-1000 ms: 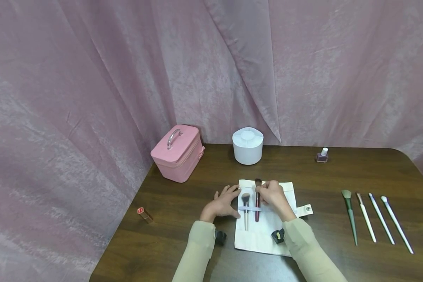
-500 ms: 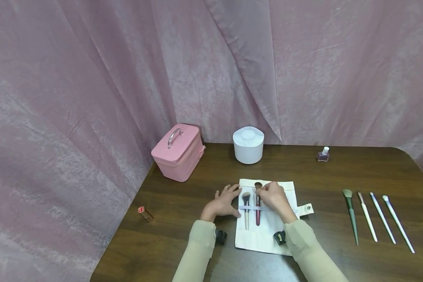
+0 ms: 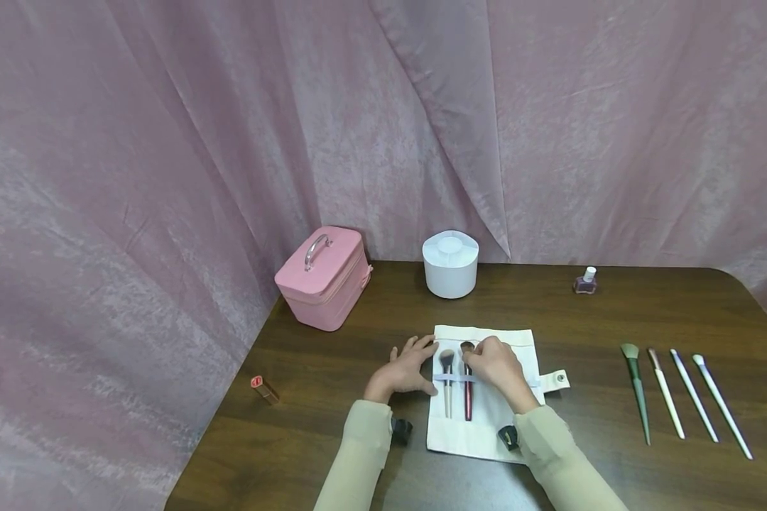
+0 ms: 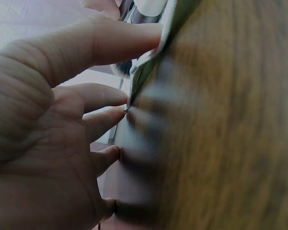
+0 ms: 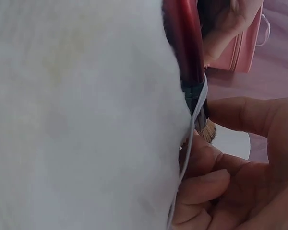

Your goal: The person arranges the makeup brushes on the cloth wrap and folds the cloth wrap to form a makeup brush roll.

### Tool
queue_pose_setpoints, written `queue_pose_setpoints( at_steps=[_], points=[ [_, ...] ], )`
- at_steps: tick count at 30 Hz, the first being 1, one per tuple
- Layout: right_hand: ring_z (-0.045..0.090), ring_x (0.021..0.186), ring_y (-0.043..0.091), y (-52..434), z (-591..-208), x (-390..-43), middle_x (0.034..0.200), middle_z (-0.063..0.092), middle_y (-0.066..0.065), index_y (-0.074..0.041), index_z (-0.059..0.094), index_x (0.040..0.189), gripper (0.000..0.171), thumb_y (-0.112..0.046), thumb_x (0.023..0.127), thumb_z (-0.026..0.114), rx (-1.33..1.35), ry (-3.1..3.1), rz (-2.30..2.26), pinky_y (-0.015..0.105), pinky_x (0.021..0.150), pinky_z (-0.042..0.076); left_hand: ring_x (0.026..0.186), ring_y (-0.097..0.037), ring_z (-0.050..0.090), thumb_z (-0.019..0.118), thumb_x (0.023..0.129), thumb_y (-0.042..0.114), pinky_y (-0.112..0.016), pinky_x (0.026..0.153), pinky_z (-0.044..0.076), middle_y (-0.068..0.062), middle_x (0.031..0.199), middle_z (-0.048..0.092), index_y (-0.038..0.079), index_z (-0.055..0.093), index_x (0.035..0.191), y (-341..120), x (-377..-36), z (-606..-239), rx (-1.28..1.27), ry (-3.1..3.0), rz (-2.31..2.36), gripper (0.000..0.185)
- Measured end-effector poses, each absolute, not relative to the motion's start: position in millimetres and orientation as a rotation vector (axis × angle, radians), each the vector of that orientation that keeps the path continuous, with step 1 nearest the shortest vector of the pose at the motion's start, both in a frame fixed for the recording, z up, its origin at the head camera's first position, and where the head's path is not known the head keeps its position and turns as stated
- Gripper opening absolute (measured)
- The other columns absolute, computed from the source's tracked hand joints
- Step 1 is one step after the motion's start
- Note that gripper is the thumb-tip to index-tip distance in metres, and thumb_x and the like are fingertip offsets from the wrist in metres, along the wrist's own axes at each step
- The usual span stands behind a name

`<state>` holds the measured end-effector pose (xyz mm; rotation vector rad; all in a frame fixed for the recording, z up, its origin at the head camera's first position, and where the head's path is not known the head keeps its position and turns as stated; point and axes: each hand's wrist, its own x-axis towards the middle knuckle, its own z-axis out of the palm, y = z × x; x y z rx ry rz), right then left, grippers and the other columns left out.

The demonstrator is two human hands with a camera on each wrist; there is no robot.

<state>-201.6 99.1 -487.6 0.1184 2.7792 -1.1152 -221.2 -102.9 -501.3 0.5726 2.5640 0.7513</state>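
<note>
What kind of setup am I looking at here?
Probably a staged tabletop set for makeup: pink curtain behind a wooden table, pink vanity case, loose brushes, white brush roll.

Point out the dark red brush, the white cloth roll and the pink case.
dark red brush [image 3: 468, 397], head view, on its handle.
white cloth roll [image 3: 479, 434], head view, on bare cloth at its near edge.
pink case [image 3: 332, 284], head view, on its side wall.

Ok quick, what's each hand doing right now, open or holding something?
Left hand: open, fingers spread flat at the left edge of the white brush roll.
Right hand: pinching the red-handled brush near its bristles, under the roll's elastic band.
</note>
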Motion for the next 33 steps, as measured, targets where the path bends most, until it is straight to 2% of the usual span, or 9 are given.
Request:
queue_pose_setpoints(
  at_steps=[14,28,31,33],
  points=[
    [0.029,0.043,0.009,98,-486,-195,0.044,0.031,-0.008,-0.019,0.040,0.044,0.051,-0.023,0.088,0.066,0.064,2.785,-1.053,0.024,0.044,0.022,0.154,-0.030,0.011,0.085,0.081,0.015,-0.065,0.117,0.006,-0.003,0.166,0.024,0.011,0.039,0.157,-103,-221,-501,0.562,2.554,0.747,0.089],
    [0.033,0.046,0.011,100,-482,-193,0.045,0.031,-0.008,-0.018,0.042,0.044,0.051,-0.022,0.088,0.067,0.037,2.809,-0.984,0.026,0.044,0.025,0.154,-0.031,0.010,0.085,0.081,0.015,-0.065,0.117,0.005,-0.003,0.166,0.023,0.011,0.039,0.157,-103,-222,-502,0.562,2.557,0.740,0.089],
    [0.038,0.048,0.013,103,-477,-192,0.048,0.038,-0.005,-0.013,0.052,0.050,0.044,-0.026,0.089,0.069,0.045,2.811,-0.983,0.028,0.045,0.028,0.154,-0.030,0.011,0.086,0.081,0.016,-0.064,0.117,0.006,-0.002,0.166,0.024,0.012,0.039,0.157,-103,-223,-502,0.559,2.557,0.737,0.089],
    [0.044,0.052,0.015,108,-474,-192,0.053,0.046,-0.002,-0.009,0.062,0.059,0.036,-0.027,0.090,0.070,0.043,2.815,-0.993,0.029,0.047,0.033,0.154,-0.030,0.010,0.086,0.081,0.016,-0.064,0.117,0.006,-0.002,0.166,0.023,0.012,0.039,0.157,-103,-222,-503,0.560,2.557,0.733,0.089]
  ],
)
